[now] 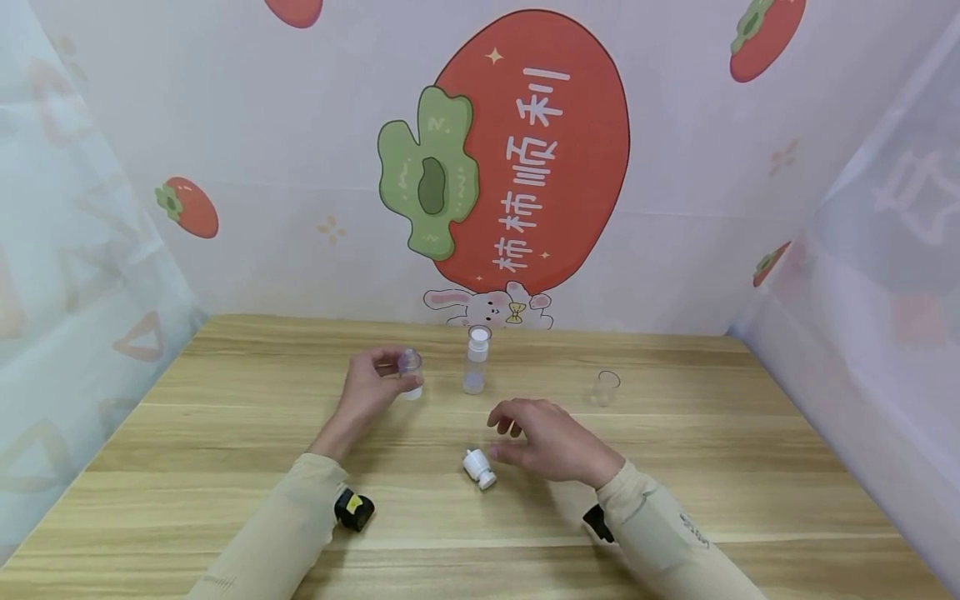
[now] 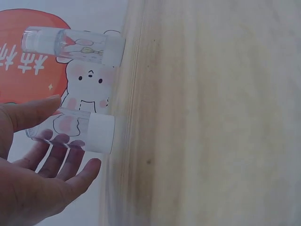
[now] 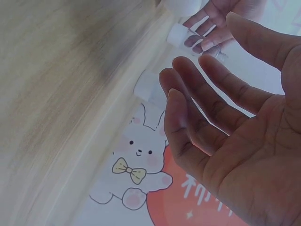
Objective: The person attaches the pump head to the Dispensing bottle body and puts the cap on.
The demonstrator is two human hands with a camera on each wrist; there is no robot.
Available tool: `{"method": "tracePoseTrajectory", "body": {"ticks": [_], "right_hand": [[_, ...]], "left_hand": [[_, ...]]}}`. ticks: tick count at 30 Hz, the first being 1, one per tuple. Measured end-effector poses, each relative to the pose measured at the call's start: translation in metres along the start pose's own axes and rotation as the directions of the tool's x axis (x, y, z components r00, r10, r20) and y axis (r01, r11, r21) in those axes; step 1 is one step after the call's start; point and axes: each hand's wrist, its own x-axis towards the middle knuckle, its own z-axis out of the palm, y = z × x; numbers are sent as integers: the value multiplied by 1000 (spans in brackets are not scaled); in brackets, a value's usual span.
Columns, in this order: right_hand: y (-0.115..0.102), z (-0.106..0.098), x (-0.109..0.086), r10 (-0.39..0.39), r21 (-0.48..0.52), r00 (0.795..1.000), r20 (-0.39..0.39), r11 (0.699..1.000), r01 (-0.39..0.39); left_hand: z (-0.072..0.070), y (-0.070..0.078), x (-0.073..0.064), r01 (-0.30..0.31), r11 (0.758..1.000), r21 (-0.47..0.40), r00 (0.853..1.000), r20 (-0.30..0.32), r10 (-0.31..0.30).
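Observation:
A small clear bottle [image 1: 412, 390] with a white base stands upright at the back of the table. My left hand [image 1: 372, 385] holds it, thumb on one side and fingers curled round the other, as the left wrist view shows of the bottle [image 2: 100, 133]. To its right stands a taller clear bottle [image 1: 476, 373] with a white upper part. My right hand [image 1: 551, 440] hovers with loosely bent fingers and nothing in them. Just left of its thumb lies a white pump head [image 1: 479, 469], tipped on its side.
A clear, see-through cap [image 1: 602, 392] stands on the wooden table [image 1: 697, 467] at the back right. Behind the table rises a printed backdrop [image 1: 300, 275], and curtain-like sheets hang at both sides.

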Motion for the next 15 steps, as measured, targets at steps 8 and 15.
{"method": "tracePoseTrajectory", "body": {"ticks": [8, 15], "right_hand": [[-2, 2, 1, 17, -1, 1000, 12, 1000, -17], [-7, 7, 5, 53, -41, 998, 21, 998, -52]], "left_hand": [[0, 4, -1, 7, 1000, 25, 1000, -14, -7], [-3, 15, -3, -11, 997, 73, 1000, -18, 12]]}}
